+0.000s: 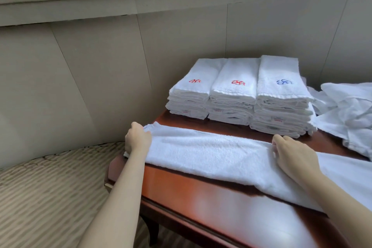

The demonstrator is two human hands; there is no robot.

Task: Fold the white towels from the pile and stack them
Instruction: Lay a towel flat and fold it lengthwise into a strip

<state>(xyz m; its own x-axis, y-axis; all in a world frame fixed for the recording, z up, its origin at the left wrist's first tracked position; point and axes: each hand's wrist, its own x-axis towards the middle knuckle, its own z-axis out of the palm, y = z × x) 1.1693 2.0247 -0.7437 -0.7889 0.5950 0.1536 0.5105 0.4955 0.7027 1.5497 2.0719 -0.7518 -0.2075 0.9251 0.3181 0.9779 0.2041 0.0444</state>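
White towel (211, 153) lies lengthwise on the table (181, 191), its left end gripped by the left hand (137, 139), its far edge pinched by the right hand (291, 153).

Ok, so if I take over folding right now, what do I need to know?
Left hand grips the left end of the towel. Right hand pinches its far edge near the middle.
The towel lies across the table and looks folded into a long strip.
Done: three stacks of folded towels at the back.
Left: finish folding this one, stack it, then fold the loose pile on the right.
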